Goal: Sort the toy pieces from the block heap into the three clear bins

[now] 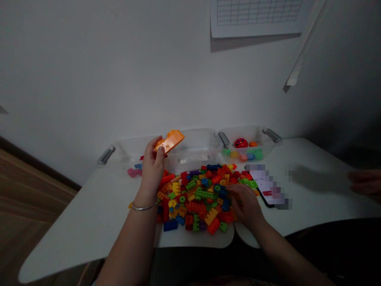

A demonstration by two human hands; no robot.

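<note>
My left hand point(155, 161) is raised above the left side of the pile, thumb and fingers closed on an orange toy building block point(171, 142) with rounded bumps along its upper edge. My right hand point(245, 204) rests low at the right side of the heap of toy building blocks point(196, 207). Its fingers are apart and bent, the fingertips by a dark blue block point(220, 191); nothing shows held in it. Red, orange, green, yellow and blue blocks lie jumbled in the heap.
Behind the heap stand clear plastic bins point(198, 139) with grey handles. The right bin point(247, 133) contains a red ball-like toy point(241, 143) and coloured pieces. A phone point(263, 186) lies on the white table point(309, 167). Another person's hand point(364, 182) shows at the right edge.
</note>
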